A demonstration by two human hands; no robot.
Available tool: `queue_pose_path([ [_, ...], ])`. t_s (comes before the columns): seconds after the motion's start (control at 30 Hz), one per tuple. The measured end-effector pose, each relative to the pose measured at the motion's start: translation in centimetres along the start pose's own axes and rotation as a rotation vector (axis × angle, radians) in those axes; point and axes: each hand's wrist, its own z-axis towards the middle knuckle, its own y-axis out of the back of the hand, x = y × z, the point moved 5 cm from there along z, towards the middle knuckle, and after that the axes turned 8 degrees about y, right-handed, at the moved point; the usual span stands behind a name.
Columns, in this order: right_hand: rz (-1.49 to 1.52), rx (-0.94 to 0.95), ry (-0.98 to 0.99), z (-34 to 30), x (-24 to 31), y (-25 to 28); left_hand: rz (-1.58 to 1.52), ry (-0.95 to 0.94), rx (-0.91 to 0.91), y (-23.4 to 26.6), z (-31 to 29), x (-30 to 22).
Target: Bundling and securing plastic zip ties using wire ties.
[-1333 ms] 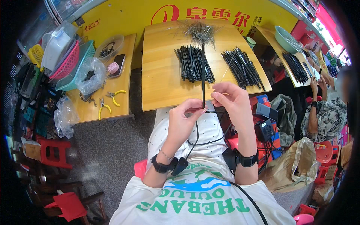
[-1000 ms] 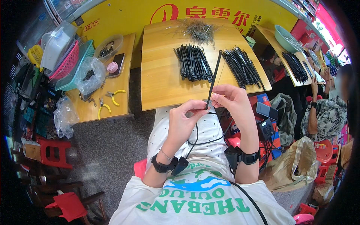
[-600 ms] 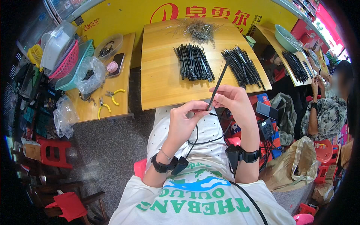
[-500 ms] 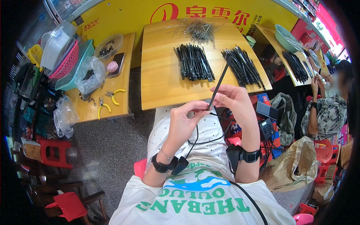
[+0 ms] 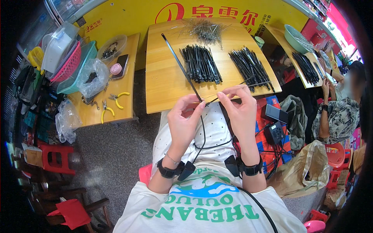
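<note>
Over my lap, in front of the table's near edge, my left hand (image 5: pixel 187 114) pinches the lower end of a long, flat black strip (image 5: pixel 180 64). The strip slants up to the left over the table. To the right, my right hand (image 5: pixel 237 105) is closed, with thumb and fingertips on a thin strand (image 5: pixel 211 98) that runs between both hands. A thin dark end also sticks out beyond its fingers toward the right bundle; whether it is the same piece I cannot tell. Beyond my hands lie a left bundle of black strips (image 5: pixel 201 64) and a right bundle (image 5: pixel 251 69).
A tangle of thin wires (image 5: pixel 206 32) lies at the far end of the wooden table (image 5: pixel 163 77). The left side table holds yellow-handled pliers (image 5: pixel 107 112), a phone (image 5: pixel 121 66) and baskets (image 5: pixel 70 64). At right, a person (image 5: pixel 338 116) works at another table.
My hands have moved apart, the right one slightly rightward. The black strip has swung from leaning right to leaning left, and a thin strand now shows between my hands.
</note>
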Motion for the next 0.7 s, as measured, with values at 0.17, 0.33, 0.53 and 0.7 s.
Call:
queue_pose_path([
  [0.17, 0.04, -0.047, 0.059, 0.5, -0.4, 0.4, -0.072, 0.024, 0.097, -0.6, -0.2, 0.4],
  [0.33, 0.128, -0.074, 0.049, 0.7, -1.1, 0.5, 0.027, 0.098, 0.18, -1.1, -0.3, 0.5],
  [0.53, 0.369, -0.014, -0.116, 0.7, -2.2, 0.2, 0.049, 0.111, 0.252, -1.5, -0.1, 1.0],
  [0.7, 0.309, -0.016, -0.112, 0.7, -2.3, 0.4, 0.076, 0.065, 0.28, -1.6, -0.1, 1.1],
])
